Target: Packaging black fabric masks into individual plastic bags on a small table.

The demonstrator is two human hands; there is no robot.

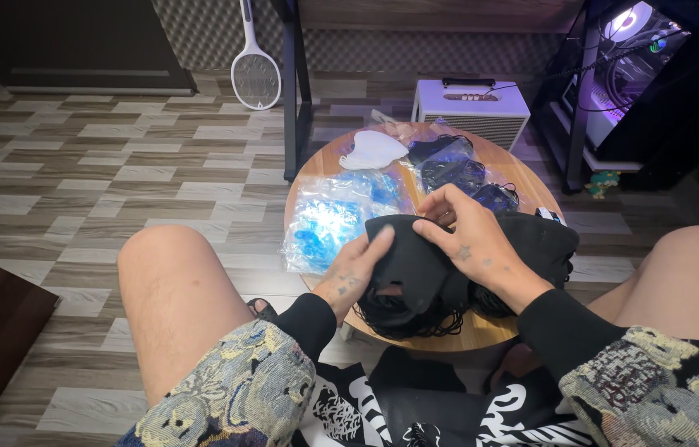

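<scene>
My left hand [355, 269] and my right hand [467, 236] both grip a black cloth face mask [409, 257] over a pile of black masks [531, 248] at the near edge of a small round wooden table [494, 331]. The left thumb lies on the mask's top. The right fingers pinch its upper edge. A white mask [372, 150] lies at the table's far side. Beside it sit clear plastic bags holding dark masks [453, 170].
Empty clear plastic bags with a blue sheen [335, 219] cover the table's left. My bare knees [169, 273] flank the table. Behind it stand a white amplifier [470, 108], a racket-shaped swatter [255, 74], a black desk leg [293, 91] and a lit computer case [631, 66].
</scene>
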